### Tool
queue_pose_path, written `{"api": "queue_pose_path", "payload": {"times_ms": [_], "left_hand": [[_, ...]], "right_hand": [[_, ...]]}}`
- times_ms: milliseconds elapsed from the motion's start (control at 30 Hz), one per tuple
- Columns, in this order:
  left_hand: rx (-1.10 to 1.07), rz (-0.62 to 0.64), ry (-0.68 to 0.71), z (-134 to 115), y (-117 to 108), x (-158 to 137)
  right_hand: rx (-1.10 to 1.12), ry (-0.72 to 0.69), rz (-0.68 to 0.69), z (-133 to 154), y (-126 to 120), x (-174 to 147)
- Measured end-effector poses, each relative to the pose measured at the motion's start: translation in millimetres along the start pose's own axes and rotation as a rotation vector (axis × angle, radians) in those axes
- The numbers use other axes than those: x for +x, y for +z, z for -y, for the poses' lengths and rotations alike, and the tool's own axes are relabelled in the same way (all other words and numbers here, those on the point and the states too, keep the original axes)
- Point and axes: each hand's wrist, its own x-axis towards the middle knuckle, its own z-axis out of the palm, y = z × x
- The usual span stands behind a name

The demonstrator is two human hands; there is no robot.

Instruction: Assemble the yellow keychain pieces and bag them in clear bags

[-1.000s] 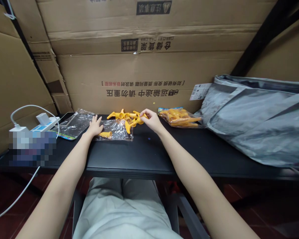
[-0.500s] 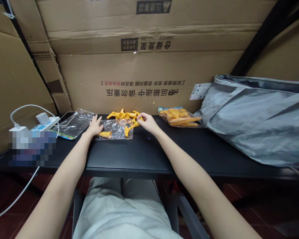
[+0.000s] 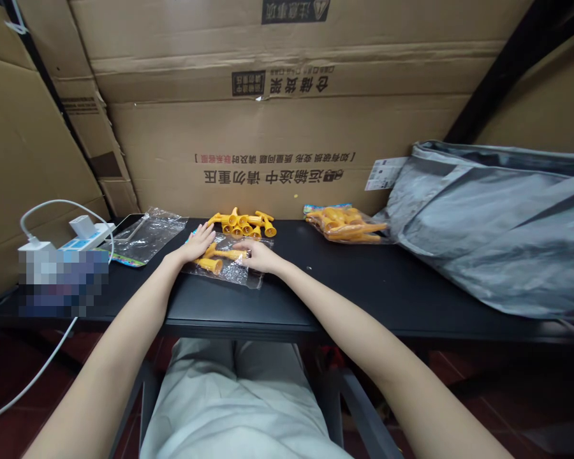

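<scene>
A clear plastic bag (image 3: 242, 275) lies flat on the black tabletop with yellow plastic horn-shaped pieces in or on it. One flared yellow piece (image 3: 210, 265) sits at its left part. My left hand (image 3: 198, 245) rests on the bag's upper left side, fingers stretched out. My right hand (image 3: 262, 256) is at the bag's right part, fingers closed around the end of a long yellow horn-shaped piece (image 3: 231, 254) that points left. Whether this piece is inside the bag I cannot tell. Just behind the bag is a pile of several similar yellow pieces (image 3: 243, 223).
A filled bag of yellow pieces (image 3: 347, 224) lies right, beside a large grey fabric bag (image 3: 488, 236). On the left are another clear bag (image 3: 160, 234), a phone (image 3: 130, 224) and a power strip (image 3: 88, 239) with a white cable. Cardboard (image 3: 249, 134) stands behind.
My right hand has moved left and toward me, from the pile to the bag, with a yellow piece. My left hand has shifted right. The bag now lies closer to me.
</scene>
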Motion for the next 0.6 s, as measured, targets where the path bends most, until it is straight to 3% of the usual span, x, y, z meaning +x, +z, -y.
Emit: {"api": "queue_pose_path", "payload": {"times_ms": [133,400,600], "left_hand": [[-0.109,0.021,0.033,-17,-3,-9],[-0.388,0.121,0.034,-38,-4,-18],[-0.149,0.073,0.044,-34,0,-12]], "right_hand": [[-0.161,-0.097,-0.013,1,1,0],[-0.271,-0.035,-0.131,-3,18,11],[-0.338,-0.047,-0.056,-4,21,11]]}}
